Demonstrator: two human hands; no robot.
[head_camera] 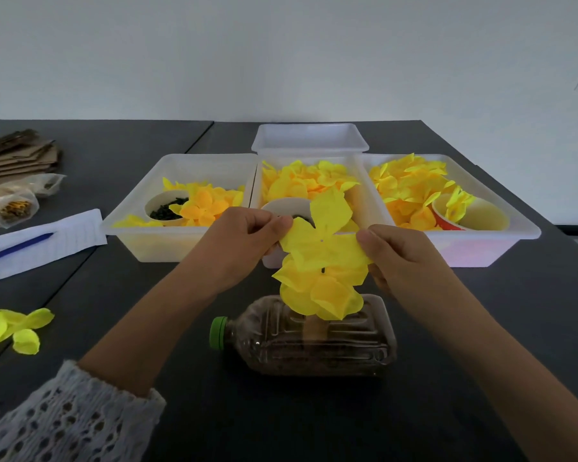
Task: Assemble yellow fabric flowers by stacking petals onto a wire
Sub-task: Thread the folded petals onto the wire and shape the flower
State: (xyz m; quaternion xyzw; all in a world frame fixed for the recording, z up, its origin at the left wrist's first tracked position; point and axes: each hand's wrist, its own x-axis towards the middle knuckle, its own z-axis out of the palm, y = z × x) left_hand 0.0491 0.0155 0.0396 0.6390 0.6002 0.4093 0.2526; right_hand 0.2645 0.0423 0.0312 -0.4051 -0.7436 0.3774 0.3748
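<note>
Yellow fabric petal layer (327, 238), small hole at its centre, held stretched above a part-built flower (319, 291). Left hand (244, 241) pinches the layer's left edge, fingers curled; right hand (397, 255) pinches the right edge, thumb on top. Flower's stacked petals sit just under the held layer, over a clear plastic bottle (314, 341) lying on its side, green cap (218, 332) to the left. Wire itself too thin to make out.

Three translucent trays across the dark table (481, 328): left tray (127, 225) with petals and a cup of dark bits (167, 208); middle tray (364, 208) heaped with petals; right tray (521, 228) with petals and a red paper cup (471, 215). Loose petals (10, 328) at far left; blue pen (17, 248) on lined paper.
</note>
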